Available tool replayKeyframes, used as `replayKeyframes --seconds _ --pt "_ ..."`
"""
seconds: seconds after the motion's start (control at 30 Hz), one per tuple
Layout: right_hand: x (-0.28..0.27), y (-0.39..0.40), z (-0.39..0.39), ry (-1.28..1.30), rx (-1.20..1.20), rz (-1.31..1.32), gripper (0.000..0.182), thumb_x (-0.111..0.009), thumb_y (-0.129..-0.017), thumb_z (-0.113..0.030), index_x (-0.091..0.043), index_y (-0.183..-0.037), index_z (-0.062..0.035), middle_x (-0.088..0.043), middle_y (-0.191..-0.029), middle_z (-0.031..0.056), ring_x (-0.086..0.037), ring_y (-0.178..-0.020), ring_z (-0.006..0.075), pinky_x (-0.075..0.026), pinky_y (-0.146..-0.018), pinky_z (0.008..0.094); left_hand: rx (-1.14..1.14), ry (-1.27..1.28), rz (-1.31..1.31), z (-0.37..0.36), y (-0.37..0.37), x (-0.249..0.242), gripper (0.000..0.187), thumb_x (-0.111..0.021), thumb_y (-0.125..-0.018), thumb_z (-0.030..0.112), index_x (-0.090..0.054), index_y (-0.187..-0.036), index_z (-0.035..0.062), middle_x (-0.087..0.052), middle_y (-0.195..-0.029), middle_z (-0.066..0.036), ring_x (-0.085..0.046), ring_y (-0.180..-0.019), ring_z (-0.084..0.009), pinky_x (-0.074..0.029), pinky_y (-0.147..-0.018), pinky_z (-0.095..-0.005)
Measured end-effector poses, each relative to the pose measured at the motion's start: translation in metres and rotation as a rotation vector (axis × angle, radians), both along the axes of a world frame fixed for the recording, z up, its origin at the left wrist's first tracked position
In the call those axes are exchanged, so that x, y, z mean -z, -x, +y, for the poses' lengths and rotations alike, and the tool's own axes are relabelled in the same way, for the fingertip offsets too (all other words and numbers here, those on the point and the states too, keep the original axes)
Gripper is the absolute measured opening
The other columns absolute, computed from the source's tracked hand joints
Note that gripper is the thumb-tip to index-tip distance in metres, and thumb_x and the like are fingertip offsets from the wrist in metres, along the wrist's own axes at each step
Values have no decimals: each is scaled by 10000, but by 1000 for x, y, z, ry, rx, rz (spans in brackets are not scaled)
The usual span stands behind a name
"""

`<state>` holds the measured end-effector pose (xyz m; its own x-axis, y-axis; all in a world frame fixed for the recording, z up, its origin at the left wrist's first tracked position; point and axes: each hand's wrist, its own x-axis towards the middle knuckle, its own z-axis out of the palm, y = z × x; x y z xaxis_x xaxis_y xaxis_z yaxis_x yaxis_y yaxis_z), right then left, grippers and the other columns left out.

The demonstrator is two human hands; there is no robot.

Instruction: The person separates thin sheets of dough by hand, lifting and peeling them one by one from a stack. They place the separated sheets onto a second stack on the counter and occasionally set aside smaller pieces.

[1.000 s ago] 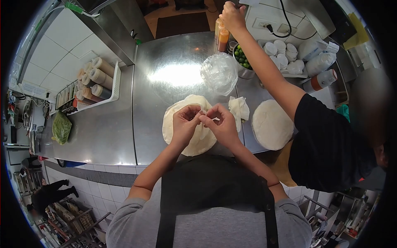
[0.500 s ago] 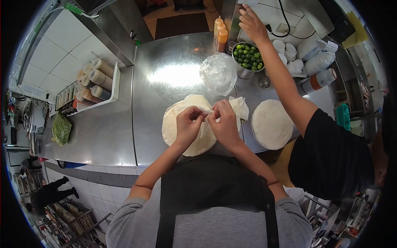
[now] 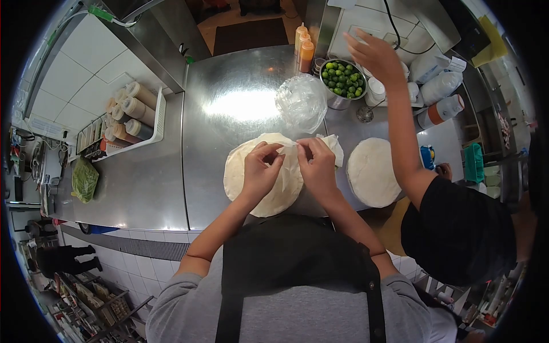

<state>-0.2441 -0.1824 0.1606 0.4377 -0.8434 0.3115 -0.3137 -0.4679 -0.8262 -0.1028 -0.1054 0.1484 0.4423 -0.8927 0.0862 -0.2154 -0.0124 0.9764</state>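
Note:
A pale, round stack of thin dough sheets [image 3: 246, 177] lies on the steel counter in front of me. Over its upper right part, my right hand [image 3: 315, 163] pinches the edge of a thin whitish sheet [image 3: 290, 150]. My left hand [image 3: 262, 168] is above the stack, thumb and forefinger curled close together beside the same sheet; whether they grip it is too small to tell. Just right of my right hand is a crumpled white piece [image 3: 333, 150]. A second round pale stack [image 3: 373, 171] sits further right.
A crumpled clear plastic bag [image 3: 301, 103] lies beyond the stack, near a metal pot of green limes [image 3: 343, 79] and sauce bottles [image 3: 306, 54]. A co-worker's arm [image 3: 403, 126] reaches over the right side. A white basket of bottles [image 3: 157, 117] stands at left.
The co-worker's raised hand has moved down and right, and a blue item now shows beside their arm. My hands have shifted slightly, with my left fingers a little further from my right.

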Motion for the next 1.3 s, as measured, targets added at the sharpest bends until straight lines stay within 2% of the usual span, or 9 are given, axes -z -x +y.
replayKeyframes --seconds 0.13,0.33,0.6,0.73,0.8,0.93,1.03,1.13,1.3 --pt "-5 -4 6 -62 -58 -33 107 -608 -922 -64 -636 -966 28 -626 -888 178 -630 -824 352 -496 -739 420 -9 -17 48 1 5 -6 224 -679 -878 9 -685 -1097 -38 -574 -855 -49 -587 -748 -99 -488 -667 -244" --pt "-15 -6 19 -282 -108 -243 141 -626 -948 -114 -660 -989 17 -669 -888 139 -652 -797 228 -506 -731 345 -31 241 350 3 16 -12 188 -669 -957 89 -686 -1088 -45 -614 -952 -17 -596 -905 -78 -486 -762 -228" --pt "-13 -2 14 -496 26 -400 141 -613 -976 -138 -650 -977 -2 -659 -832 61 -635 -772 102 -503 -650 256 -14 169 237 -1 3 -16 118 -657 -942 25 -704 -1019 -52 -575 -924 -16 -532 -790 -56 -425 -679 -203" --pt "-15 -6 23 -379 -27 -360 159 -637 -971 -165 -623 -930 -11 -642 -815 49 -601 -712 88 -481 -618 252 -17 155 251 -1 19 -15 125 -649 -947 33 -713 -1003 -59 -578 -884 -8 -526 -784 -63 -419 -681 -219" --pt "-15 -1 21 -444 -57 -191 210 -656 -967 -193 -591 -878 -14 -628 -823 45 -570 -706 90 -470 -637 263 -6 116 242 0 20 -11 114 -655 -939 27 -714 -981 -61 -576 -878 -10 -529 -797 -60 -428 -690 -217" --pt "3 9 5 -590 -152 -197 247 -693 -937 -192 -559 -831 -14 -610 -842 50 -560 -737 122 -462 -643 282 -4 131 200 1 8 -4 107 -677 -933 43 -716 -960 -52 -595 -866 -4 -565 -795 -49 -444 -684 -199" --pt "8 9 1 -384 -79 -144 215 -687 -917 -132 -543 -808 -16 -597 -850 69 -571 -792 161 -466 -674 293 -51 139 260 0 1 -2 102 -689 -931 56 -714 -933 -43 -618 -861 4 -580 -774 -39 -445 -670 -186" --pt "5 1 10 -323 -50 -240 187 -673 -898 -76 -534 -786 -17 -590 -849 88 -574 -807 193 -469 -730 301 -79 106 288 1 5 -1 110 -687 -945 96 -682 -924 -11 -651 -841 9 -579 -740 -32 -453 -660 -189" --pt "4 -1 16 -465 -45 -443 195 -673 -897 -48 -525 -773 -22 -644 -889 67 -588 -802 137 -490 -739 303 4 30 440 -1 10 -7 141 -674 -962 151 -638 -970 14 -669 -843 -12 -595 -733 -49 -479 -670 -212"
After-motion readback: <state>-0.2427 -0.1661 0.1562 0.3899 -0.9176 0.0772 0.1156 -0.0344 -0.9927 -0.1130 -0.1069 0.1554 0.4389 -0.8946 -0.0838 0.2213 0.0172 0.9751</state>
